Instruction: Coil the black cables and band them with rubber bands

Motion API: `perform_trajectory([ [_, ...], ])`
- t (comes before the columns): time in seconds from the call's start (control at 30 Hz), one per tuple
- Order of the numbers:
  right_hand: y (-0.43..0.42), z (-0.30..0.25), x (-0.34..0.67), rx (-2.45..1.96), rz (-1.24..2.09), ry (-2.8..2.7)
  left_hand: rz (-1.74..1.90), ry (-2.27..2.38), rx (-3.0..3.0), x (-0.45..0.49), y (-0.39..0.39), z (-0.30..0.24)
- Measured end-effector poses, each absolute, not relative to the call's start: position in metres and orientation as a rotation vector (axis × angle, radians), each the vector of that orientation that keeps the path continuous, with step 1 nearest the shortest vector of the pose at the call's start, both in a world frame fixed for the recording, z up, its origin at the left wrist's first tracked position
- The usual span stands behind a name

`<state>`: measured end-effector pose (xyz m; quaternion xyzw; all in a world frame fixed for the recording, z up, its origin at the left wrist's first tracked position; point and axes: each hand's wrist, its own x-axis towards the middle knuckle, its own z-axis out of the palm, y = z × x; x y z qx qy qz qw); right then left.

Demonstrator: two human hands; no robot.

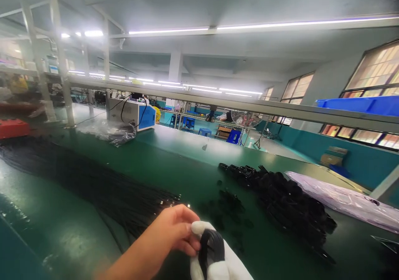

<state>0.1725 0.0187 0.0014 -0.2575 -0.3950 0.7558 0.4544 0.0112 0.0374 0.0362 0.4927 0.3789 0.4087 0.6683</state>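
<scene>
My gloved right hand (232, 263) holds a black coil (215, 244) between thumb and fingers, low in front of me. My bare left hand (176, 230) has its fingers bent in at the coil's left edge; I can't tell whether they grip it. The coil looks wound, though I can't make out any tie. On my left, cables (124, 192) lie long and loose, so many seem uncoiled; on my right, a black pile (286, 196) seems already looped. Both rest on a green table (174, 167), with a machine (146, 115) and clear plastic (123, 133) farther off. Past a rail (268, 107) stand stools (205, 132) and a fan (247, 118).
</scene>
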Motion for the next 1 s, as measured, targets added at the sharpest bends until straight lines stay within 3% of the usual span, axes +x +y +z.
perform_trajectory([
  [0.1,0.028,-0.003,0.180,-0.558,2.027,-1.107,0.952,1.028,1.454,0.011,0.037,0.039],
  [0.3,0.035,-0.013,0.175,-0.635,1.926,-1.225,0.841,1.152,2.097,0.017,0.036,0.035],
  [0.47,0.030,-0.022,0.178,-0.551,2.169,-0.829,0.938,1.235,1.985,0.022,0.040,0.018],
  [0.73,0.036,-0.017,0.180,-0.383,2.326,-0.891,0.984,1.288,1.930,0.018,0.048,0.014],
  [1.0,0.033,-0.032,0.168,-0.506,2.164,-0.785,0.937,1.404,1.953,0.020,0.049,0.011],
])
